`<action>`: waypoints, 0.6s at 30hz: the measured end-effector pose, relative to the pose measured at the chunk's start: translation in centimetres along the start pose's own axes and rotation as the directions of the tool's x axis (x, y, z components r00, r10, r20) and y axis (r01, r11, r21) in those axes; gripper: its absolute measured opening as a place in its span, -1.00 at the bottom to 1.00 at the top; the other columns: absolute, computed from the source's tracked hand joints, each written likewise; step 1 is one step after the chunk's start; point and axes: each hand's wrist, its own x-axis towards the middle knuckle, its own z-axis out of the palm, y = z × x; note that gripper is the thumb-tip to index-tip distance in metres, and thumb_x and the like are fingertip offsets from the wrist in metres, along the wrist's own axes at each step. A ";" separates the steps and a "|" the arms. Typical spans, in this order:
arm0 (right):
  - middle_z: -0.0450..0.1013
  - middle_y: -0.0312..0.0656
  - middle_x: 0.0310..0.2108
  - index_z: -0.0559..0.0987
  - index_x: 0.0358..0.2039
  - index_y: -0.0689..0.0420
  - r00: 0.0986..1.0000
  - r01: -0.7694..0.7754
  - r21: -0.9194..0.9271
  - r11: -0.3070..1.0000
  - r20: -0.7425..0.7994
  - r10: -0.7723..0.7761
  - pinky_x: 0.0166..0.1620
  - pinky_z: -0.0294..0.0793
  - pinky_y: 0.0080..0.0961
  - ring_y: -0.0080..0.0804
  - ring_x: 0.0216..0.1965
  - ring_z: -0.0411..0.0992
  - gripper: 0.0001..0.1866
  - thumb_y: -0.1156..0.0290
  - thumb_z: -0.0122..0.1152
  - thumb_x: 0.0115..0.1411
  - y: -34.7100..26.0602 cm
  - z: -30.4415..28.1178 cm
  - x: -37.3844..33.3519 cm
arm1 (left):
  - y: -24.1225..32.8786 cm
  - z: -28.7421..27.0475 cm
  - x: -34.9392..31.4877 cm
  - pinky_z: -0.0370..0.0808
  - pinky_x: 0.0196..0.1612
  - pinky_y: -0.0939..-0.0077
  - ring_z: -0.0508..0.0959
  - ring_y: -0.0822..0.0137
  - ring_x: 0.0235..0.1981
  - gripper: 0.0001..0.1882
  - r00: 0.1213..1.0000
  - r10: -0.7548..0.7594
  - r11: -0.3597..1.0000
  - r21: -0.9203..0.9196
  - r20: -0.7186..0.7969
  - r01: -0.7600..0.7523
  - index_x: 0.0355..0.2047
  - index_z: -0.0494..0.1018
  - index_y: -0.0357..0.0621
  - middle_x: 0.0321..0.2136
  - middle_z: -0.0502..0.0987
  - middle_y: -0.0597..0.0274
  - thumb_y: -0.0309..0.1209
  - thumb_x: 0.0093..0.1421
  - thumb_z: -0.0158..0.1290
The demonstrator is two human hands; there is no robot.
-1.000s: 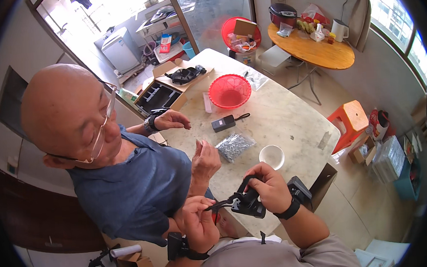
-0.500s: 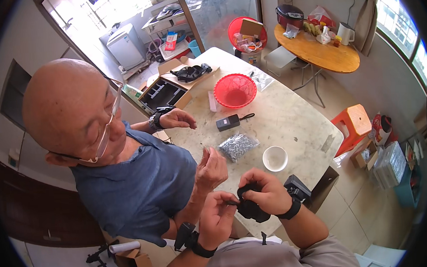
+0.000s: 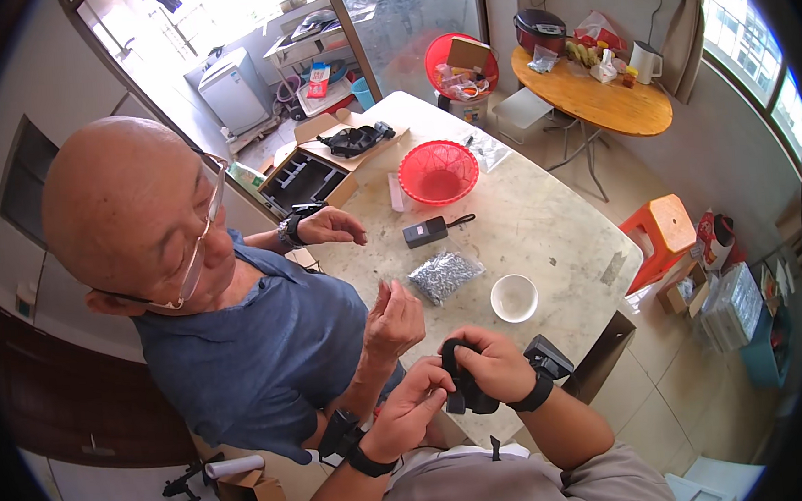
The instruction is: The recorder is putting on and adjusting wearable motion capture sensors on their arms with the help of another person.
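Close to my body, over the table's near edge, both hands hold a black strapped device (image 3: 473,395); its exact kind is hard to make out. My right hand (image 3: 497,366) is closed round its upper part, beside a curved strap. At the strap's lower left, my left hand (image 3: 408,410) pinches with thumb and fingers. Each of my wrists wears a black band with a small black box. Beyond my hands are a white bowl (image 3: 514,299) and a clear bag of small metal pieces (image 3: 446,277). A co-worker's hand (image 3: 396,317), fingers bent, hovers left of the bag.
Farther back on the pale table (image 3: 556,232) lie a black handheld device (image 3: 426,231) with a loop and a red mesh basket (image 3: 438,179). An open cardboard box (image 3: 309,173) sits at the far left. An orange stool (image 3: 662,239) stands to the right.
My left hand has shifted slightly right and up against the strap. The black device has turned in my hands, its strap now more upright. The co-worker's hands are nearly unchanged.
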 end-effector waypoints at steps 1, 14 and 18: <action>0.42 -0.39 -0.40 0.50 -0.22 0.19 1.000 -0.009 0.016 1.000 0.005 0.009 -0.29 0.39 -0.71 -0.71 -0.37 0.36 -0.88 0.52 0.02 0.27 0.0 -0.2 0.2 | 0.5 0.3 -0.1 0.24 0.13 0.49 0.34 0.35 0.02 -0.82 1.000 -0.014 1.000 -0.010 -0.011 0.014 -0.11 0.34 -0.23 -0.07 0.33 0.17 -0.54 0.32 -0.18; 0.39 -0.36 -0.51 0.46 -0.36 0.16 0.968 -0.249 0.414 0.876 0.147 0.205 -0.36 0.36 -0.68 -0.65 -0.48 0.35 -0.89 0.40 0.08 0.29 0.8 -0.8 1.4 | 0.7 -1.3 -0.8 0.34 -0.31 0.76 0.44 0.58 -0.36 -0.86 0.990 0.058 0.994 0.102 -0.126 -0.046 -0.20 0.47 -0.25 -0.36 0.46 0.36 -0.64 0.23 0.05; 0.43 -0.30 -0.49 0.45 -0.33 0.16 0.974 -0.187 0.393 0.900 0.197 0.116 -0.34 0.40 -0.64 -0.57 -0.45 0.39 -0.91 0.43 0.10 0.27 1.8 -0.8 1.3 | 3.0 -1.6 -0.3 0.37 -0.10 0.55 0.47 0.41 -0.21 -0.95 0.962 -0.265 0.964 -0.041 -0.068 0.263 -0.31 0.50 -0.29 -0.25 0.48 0.23 -0.60 0.24 0.04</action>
